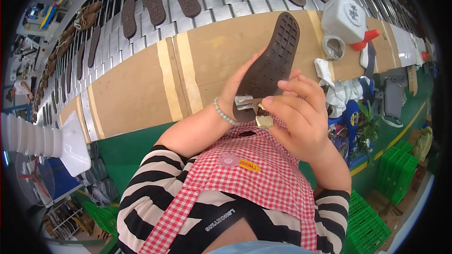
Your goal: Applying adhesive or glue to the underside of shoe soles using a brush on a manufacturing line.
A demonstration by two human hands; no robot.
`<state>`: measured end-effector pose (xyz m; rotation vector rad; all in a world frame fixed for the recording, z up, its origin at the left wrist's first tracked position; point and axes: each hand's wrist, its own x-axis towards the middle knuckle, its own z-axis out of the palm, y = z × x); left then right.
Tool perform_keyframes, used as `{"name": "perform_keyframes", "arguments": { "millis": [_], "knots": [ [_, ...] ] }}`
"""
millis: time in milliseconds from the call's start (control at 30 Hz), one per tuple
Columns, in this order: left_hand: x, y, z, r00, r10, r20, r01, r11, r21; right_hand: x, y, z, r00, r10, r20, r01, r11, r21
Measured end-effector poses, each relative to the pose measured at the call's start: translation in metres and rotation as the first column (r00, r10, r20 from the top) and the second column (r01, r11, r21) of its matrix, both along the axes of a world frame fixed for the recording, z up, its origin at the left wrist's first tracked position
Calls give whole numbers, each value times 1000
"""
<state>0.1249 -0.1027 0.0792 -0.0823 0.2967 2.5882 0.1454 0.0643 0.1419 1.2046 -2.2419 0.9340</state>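
A dark brown shoe sole (267, 63) with a gridded tread is held up at a slant over my apron. My left hand (231, 83), with a beaded bracelet at its wrist, grips it from behind and its left edge; most of those fingers are hidden. In my right hand (301, 113) the fingers pinch the thin brown handle of a small brush. The pale, flat brush head (244, 103) lies against the heel end of the sole. Just below these fingertips is a small cream-yellow piece (264, 121) whose kind I cannot make out.
A cardboard-covered bench (127, 89) stretches ahead, with a slatted metal conveyor (226, 0) carrying several brown soles beyond. On the bench's right stand a white jug (343, 19), an open jar (333, 47) and a red object (365, 40). A white ribbed duct (30, 134) juts in at left.
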Motion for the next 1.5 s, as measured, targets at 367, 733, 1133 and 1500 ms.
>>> {"name": "perform_keyframes", "arguments": {
  "millis": [367,733,1133,1500],
  "knots": [
    [-8,0,-20,1000,-22,-4,23,989,144,7,4,2,994,98,48,-101,992,76],
    [-6,-1,-5,977,-102,186,87,993,84,1,9,10,996,94,8,-94,989,113],
    [-9,-5,-3,980,-165,110,150,979,138,3,35,20,997,0,-81,16,980,197],
    [-14,1,3,995,13,-102,4,987,161,20,18,-10,906,-204,371,268,954,-132]
  ]
}}
